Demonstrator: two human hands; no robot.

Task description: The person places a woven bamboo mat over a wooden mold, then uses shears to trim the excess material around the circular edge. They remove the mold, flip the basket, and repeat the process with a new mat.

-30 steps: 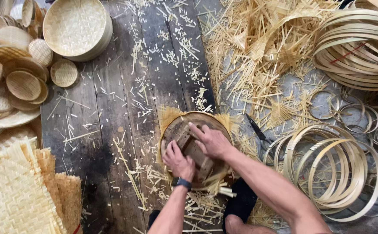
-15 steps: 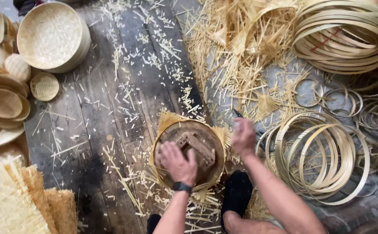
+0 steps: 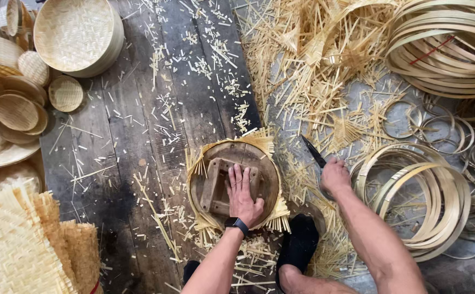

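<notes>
My left hand [image 3: 243, 195] lies flat, fingers spread, on a round wooden mould [image 3: 264, 163] with a block handle [image 3: 213, 185]. The mould presses down on a woven bamboo mat [image 3: 259, 142] whose frayed strip ends stick out around its rim. My right hand [image 3: 334, 175] is to the right of the mould, closed around the handle of a dark-bladed knife [image 3: 313, 151] that points up and left over the floor.
Stacked woven bamboo trays [image 3: 77, 35] and small baskets [image 3: 15, 111] lie at the upper left. Flat woven mats [image 3: 20, 245] sit lower left. Bamboo hoops [image 3: 411, 190] and a coil of larger rings [image 3: 444, 49] are on the right. Loose strips litter the plank floor. My dark-socked foot [image 3: 298, 242] is below.
My right hand left the mould, moved right and took hold of the knife. My left hand shifted to the mould's centre and flattened.
</notes>
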